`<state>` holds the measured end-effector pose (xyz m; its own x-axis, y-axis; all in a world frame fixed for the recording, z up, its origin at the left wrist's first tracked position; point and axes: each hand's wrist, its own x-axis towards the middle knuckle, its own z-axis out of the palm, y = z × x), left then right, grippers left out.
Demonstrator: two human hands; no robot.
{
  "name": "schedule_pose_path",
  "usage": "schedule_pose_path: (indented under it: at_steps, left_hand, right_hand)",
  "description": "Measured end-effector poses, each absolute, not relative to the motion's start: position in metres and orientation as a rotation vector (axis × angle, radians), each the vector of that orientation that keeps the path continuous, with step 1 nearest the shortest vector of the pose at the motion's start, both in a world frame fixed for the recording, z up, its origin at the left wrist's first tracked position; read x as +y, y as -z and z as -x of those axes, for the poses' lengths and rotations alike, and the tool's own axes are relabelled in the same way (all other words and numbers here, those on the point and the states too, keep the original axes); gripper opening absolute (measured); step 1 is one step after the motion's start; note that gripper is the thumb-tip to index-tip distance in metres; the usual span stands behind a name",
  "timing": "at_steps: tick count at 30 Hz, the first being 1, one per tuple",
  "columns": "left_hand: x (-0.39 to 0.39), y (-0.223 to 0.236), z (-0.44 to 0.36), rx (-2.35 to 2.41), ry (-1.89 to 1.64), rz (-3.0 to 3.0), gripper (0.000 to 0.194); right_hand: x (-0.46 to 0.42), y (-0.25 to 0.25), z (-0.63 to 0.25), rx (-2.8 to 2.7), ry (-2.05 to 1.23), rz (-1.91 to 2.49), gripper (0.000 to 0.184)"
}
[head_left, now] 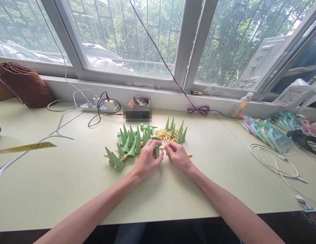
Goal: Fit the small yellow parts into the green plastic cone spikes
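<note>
My left hand is closed around a green plastic cone, gripping it near the middle of the table. Beside it, my right hand pinches a small pale-yellow plastic piece against the cone's side. Whether that piece is seated in the cone, I cannot tell. Left of my hands lies a cluster of green cones, some upright and some on their sides. A few cones with yellow pieces attached stand nearer the front. Behind my hands is a heap of loose yellow pieces, with more upright cones at its right.
At the back are a power strip with plugs and cables, a small cardboard box and a coiled red-blue wire. Bagged plastic parts, a white cable and a bottle lie right. A brown bag sits left.
</note>
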<state>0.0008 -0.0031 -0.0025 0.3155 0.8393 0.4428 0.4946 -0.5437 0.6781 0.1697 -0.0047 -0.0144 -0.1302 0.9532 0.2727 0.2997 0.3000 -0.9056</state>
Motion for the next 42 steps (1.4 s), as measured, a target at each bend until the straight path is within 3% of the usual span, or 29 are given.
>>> schedule_pose_path:
  at_steps: [8, 19, 28, 42]
  left_hand:
    - [-0.0038, 0.0037, -0.0005, 1.175, -1.104, -2.164, 0.013]
    - [-0.0053, 0.0012, -0.001, 1.16, -1.077, -2.155, 0.013]
    - [-0.0032, 0.0015, -0.0011, 1.186, -1.089, -2.122, 0.013]
    - [-0.0051, 0.002, 0.0005, 1.16, -1.055, -2.108, 0.014]
  right_hand:
    - [-0.0055, 0.0138, -0.17, -1.646, -0.87, 1.138, 0.026]
    - [-0.0051, 0.0135, -0.171, -1.688, -0.781, 1.199, 0.032]
    - [-0.0052, 0.015, -0.1696, -1.614, -0.898, 1.127, 0.021]
    - [-0.0059, 0.0134, -0.1712, -1.689, -0.77, 1.195, 0.028]
